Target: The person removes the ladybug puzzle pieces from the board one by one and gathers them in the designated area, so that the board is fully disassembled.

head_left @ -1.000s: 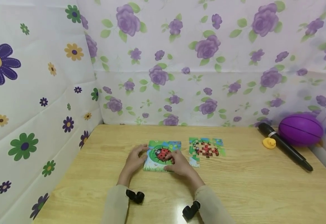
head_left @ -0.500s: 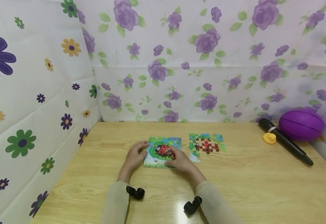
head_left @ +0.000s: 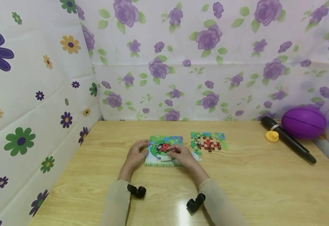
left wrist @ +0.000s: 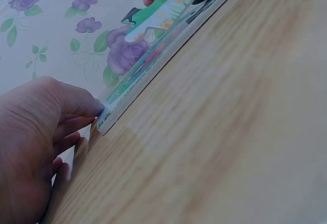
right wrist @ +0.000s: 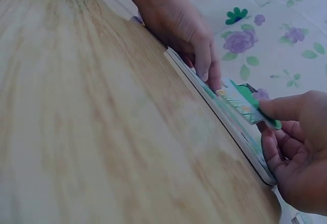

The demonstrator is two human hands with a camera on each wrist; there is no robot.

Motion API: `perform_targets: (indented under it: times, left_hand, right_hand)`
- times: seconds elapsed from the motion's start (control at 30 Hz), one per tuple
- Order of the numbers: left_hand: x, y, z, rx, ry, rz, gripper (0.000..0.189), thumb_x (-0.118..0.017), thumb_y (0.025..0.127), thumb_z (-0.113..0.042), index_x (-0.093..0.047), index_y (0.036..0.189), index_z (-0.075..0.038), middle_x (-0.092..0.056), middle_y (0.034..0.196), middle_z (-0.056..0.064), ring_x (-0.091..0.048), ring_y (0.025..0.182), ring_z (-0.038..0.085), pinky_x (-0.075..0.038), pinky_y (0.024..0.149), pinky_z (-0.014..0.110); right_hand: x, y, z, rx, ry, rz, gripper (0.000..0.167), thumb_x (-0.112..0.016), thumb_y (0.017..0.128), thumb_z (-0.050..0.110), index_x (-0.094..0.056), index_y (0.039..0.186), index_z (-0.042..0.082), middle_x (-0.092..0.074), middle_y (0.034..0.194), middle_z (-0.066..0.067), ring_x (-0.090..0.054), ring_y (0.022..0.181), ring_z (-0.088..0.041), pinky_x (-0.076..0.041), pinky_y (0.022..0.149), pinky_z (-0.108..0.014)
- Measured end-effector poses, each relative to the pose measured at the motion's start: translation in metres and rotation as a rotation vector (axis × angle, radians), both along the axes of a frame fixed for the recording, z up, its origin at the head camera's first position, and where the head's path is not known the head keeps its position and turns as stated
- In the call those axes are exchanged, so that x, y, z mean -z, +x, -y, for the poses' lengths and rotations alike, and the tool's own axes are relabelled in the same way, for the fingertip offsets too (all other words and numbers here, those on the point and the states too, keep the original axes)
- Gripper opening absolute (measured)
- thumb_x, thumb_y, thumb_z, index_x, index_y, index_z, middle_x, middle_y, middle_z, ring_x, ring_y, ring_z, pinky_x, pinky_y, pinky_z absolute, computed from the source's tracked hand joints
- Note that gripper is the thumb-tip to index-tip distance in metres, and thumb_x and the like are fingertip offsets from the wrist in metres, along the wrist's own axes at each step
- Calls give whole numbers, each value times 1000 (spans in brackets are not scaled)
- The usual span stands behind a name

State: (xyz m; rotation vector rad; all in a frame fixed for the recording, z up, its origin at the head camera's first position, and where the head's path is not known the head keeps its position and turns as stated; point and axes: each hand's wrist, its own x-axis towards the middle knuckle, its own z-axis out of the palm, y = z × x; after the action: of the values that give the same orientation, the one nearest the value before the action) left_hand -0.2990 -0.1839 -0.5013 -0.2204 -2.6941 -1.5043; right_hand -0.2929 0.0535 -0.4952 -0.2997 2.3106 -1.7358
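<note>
A ladybug jigsaw board (head_left: 167, 164) lies flat on the table in the head view. My left hand (head_left: 136, 154) rests at its left edge; in the left wrist view the thumb touches the board's near corner. My right hand (head_left: 182, 155) is over the board's right side and pinches a puzzle piece (right wrist: 244, 101) between thumb and fingers. That piece, green and white with printed grass and flowers, is tilted above the board in both wrist views. Its lower part overlaps the ladybug picture in the head view. My right hand hides part of the board's right side.
Several puzzle pieces (head_left: 208, 144), partly joined, lie right of the board. Farther right are a yellow toy duck (head_left: 272, 136), a black microphone (head_left: 289, 141) and a purple ball (head_left: 304, 122). Flowered cloth (head_left: 192, 84) stands behind the wooden table (head_left: 254, 179).
My right hand has raised a puzzle piece, which now shows tilted over the board. The left hand stays at the left edge. The head view has tipped slightly downward.
</note>
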Motion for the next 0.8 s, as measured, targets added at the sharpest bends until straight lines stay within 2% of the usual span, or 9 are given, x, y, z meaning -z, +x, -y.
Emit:
perform_targets:
  times: [0.23, 0.37, 0.43, 0.53, 0.67, 0.8]
  left_hand:
    - [-1, -2, -1, 10, 20, 6, 36, -58, 94, -7, -62, 130, -4, -47, 151, 9, -34, 146, 33, -31, 120, 52]
    - [-2, -1, -1, 6, 32, 12, 37, -58, 93, -6, -62, 130, -4, -47, 151, 10, -33, 146, 34, -31, 119, 52]
    - [-2, 0, 0, 8, 33, 14, 37, -58, 94, -6, -62, 130, -4, -46, 151, 10, -32, 146, 34, -31, 119, 53]
    - [-2, 1, 0, 11, 30, 20, 37, -57, 94, -6, -61, 131, -4, -46, 151, 11, -32, 147, 34, -30, 120, 52]
    - [-1, 1, -1, 6, 32, 18, 37, -59, 94, -7, -62, 131, -4, -46, 151, 11, -32, 147, 33, -28, 121, 52]
    - [1, 1, -1, 8, 28, -2, 37, -59, 94, -6, -62, 131, -2, -47, 150, 13, -32, 147, 34, -28, 121, 53]
  right_hand:
    - [-9, -3, -7, 160, -73, 56, 23, -66, 93, 21, -66, 113, 9, -64, 102, -3, -58, 92, -14, -52, 81, -28]
    - [-16, -6, -21, 229, -110, 37, 26, -66, 93, 22, -65, 115, 8, -65, 101, -2, -59, 88, -14, -53, 79, -27]
    - [-17, -8, -33, 254, -104, 5, 28, -66, 93, 23, -65, 116, 8, -67, 100, -3, -59, 85, -14, -54, 76, -27]
    - [-16, -10, -59, 278, -68, -29, 34, -65, 94, 27, -63, 121, 7, -68, 101, -1, -61, 85, -11, -55, 77, -26]
    - [-14, -12, -98, 344, -66, 15, 39, -64, 94, 30, -59, 124, 6, -66, 96, 10, -60, 84, -3, -55, 79, -20]
    - [-7, -10, -134, 390, -78, 60, 44, -67, 92, 34, -58, 124, 6, -63, 89, 18, -58, 80, 0, -53, 74, -17]
